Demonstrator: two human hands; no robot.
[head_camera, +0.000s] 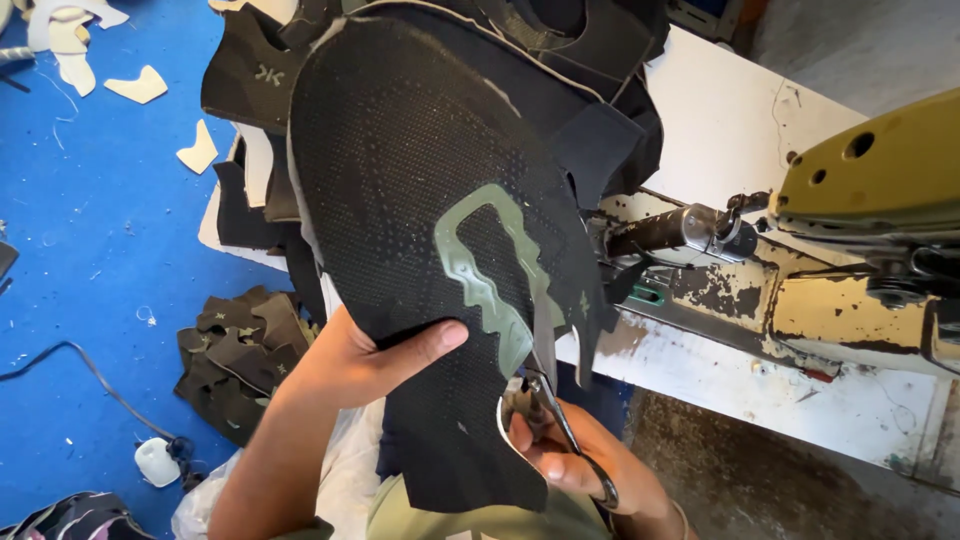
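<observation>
Floor (100, 250): blue, strewn with pale offcuts and a dark pile of cut pieces (235, 355); no bins or trays in sight.
Tabletop (730, 130): white, carrying a worn sewing machine (860, 230).
Upper (430, 230): black mesh shoe piece, lifted to eye level, likely so its edge shows.
Left hand (355, 355): grip pinched on the upper's lower edge, thumb in front.
Right hand (580, 460): closed around scissors (560, 420), blades at the upper's edge; tips partly hidden.

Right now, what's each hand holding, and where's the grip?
Left hand pinches the black mesh piece at its lower left edge, thumb on the face. Right hand holds scissors by the handles, blades pointing up at the piece.
</observation>
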